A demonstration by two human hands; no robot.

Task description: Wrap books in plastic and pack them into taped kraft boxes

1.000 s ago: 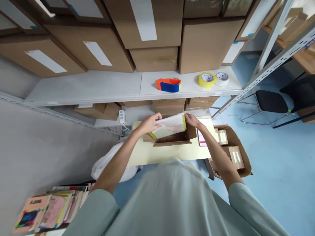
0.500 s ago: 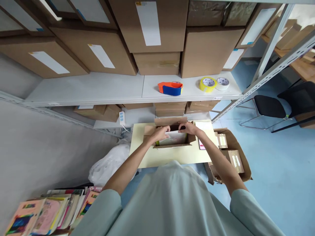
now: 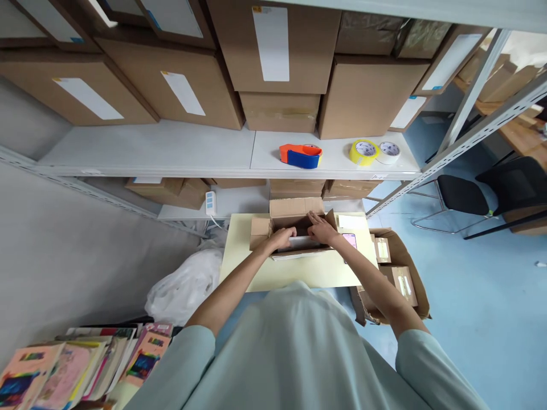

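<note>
An open cardboard box (image 3: 297, 207) stands on the pale yellow tabletop (image 3: 252, 276), its flaps spread. Low inside it, along the near wall, lies a flat white packet (image 3: 302, 244); its lower part is hidden. At the packet's left end my left hand (image 3: 282, 238) is closed, its fingers curled on the top edge. My right hand (image 3: 321, 229) reaches into the right side of the box with fingers stretched out above the packet, gripping nothing I can see. A phone (image 3: 350, 240) lies right of the box, by a white sheet (image 3: 352, 221).
Above the table, a grey shelf (image 3: 171, 151) carries large cartons, an orange-and-blue tape dispenser (image 3: 300, 155) and tape rolls (image 3: 364, 152). A power strip (image 3: 211, 203) sits lower. White plastic bags (image 3: 186, 287), stacked books (image 3: 85, 364), a large carton (image 3: 421, 285) and a chair (image 3: 464, 195) surround the table.
The white packet has gone down deeper into the box. My right hand has let go of its edge and straightened its fingers; my left hand has moved down with the packet.
</note>
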